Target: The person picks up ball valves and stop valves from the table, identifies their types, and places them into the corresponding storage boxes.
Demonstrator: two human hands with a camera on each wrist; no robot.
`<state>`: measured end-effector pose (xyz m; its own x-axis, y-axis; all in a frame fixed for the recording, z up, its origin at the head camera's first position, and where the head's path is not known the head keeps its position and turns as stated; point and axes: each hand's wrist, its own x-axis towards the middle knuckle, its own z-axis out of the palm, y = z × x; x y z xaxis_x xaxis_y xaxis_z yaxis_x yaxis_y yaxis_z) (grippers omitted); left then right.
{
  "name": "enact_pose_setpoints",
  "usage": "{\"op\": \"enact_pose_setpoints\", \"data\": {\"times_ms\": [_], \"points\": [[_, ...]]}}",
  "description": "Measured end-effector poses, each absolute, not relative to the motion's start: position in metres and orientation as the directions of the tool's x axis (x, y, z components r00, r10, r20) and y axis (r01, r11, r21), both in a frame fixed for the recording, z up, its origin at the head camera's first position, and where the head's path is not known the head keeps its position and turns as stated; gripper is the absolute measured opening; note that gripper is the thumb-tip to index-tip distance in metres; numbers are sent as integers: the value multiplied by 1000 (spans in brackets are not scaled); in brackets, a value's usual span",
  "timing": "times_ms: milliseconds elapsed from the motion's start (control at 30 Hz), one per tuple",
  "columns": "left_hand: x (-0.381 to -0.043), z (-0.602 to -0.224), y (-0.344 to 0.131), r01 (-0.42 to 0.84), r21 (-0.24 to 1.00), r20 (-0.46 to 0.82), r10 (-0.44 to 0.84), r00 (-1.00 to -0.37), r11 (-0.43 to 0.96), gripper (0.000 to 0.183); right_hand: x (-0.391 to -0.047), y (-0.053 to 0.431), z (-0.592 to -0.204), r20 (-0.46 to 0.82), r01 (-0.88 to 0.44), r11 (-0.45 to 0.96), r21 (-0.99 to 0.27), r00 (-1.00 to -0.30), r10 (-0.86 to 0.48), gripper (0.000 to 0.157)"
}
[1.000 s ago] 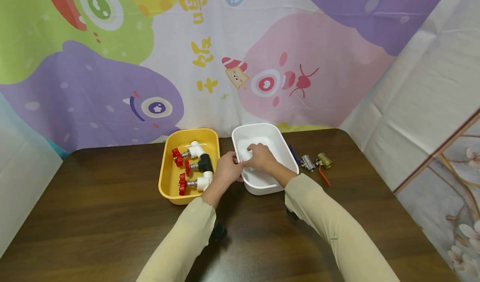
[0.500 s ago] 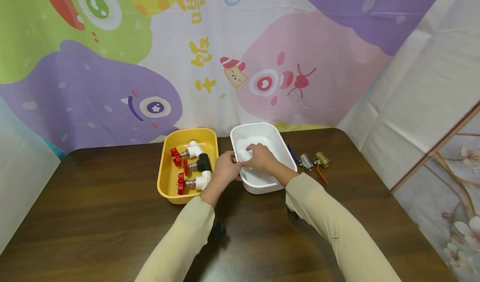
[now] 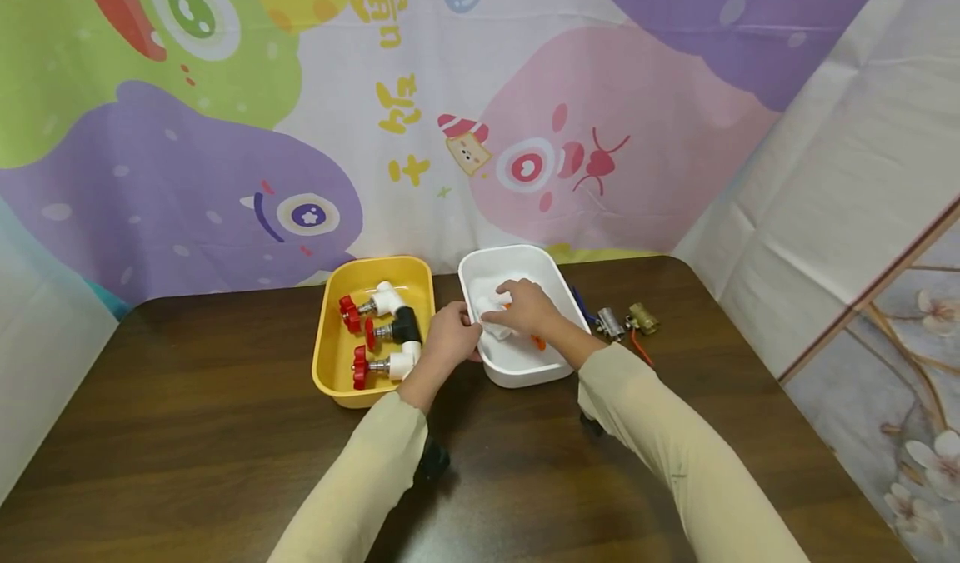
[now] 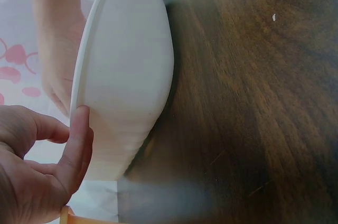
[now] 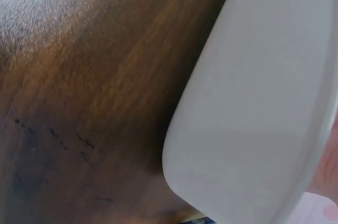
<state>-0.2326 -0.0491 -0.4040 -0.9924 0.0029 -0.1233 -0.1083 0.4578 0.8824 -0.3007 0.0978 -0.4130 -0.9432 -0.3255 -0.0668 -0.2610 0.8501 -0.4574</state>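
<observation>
A white tub [image 3: 525,373] stands on the dark wooden table [image 3: 187,430]. My left hand [image 3: 450,338] grips its left rim; in the left wrist view the thumb [image 4: 76,145] lies against the tub's wall [image 4: 127,76]. My right hand [image 3: 531,306] reaches into the tub and its fingers pinch a white cloth wad [image 3: 491,311]. An orange piece [image 3: 537,343] shows beneath that hand. The right wrist view shows only the tub's outer wall [image 5: 264,102] and the table [image 5: 79,76].
A yellow tub [image 3: 330,355] just left of the white one holds three valves with red handwheels [image 3: 360,365]. Two metal valves [image 3: 613,323] [image 3: 647,318] with blue and orange levers lie on the table right of the white tub. A cartoon backdrop hangs behind.
My right hand has shifted a little to the right inside the white tub, and an orange piece now shows under it. The left hand has kept its hold on the rim.
</observation>
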Motion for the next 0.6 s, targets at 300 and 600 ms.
{"op": "enact_pose_setpoints", "data": {"times_ms": [300, 600], "points": [[-233, -403, -49, -107, 882, -119, -3, -993, 459, 42, -304, 105, -400, -32, -273, 845, -459, -946, -323, 58], [-233, -404, -49, -109, 877, -123, 1, -992, 468, 40, -303, 112, -387, -25, -278, 854, -439, -947, -321, 57]]}}
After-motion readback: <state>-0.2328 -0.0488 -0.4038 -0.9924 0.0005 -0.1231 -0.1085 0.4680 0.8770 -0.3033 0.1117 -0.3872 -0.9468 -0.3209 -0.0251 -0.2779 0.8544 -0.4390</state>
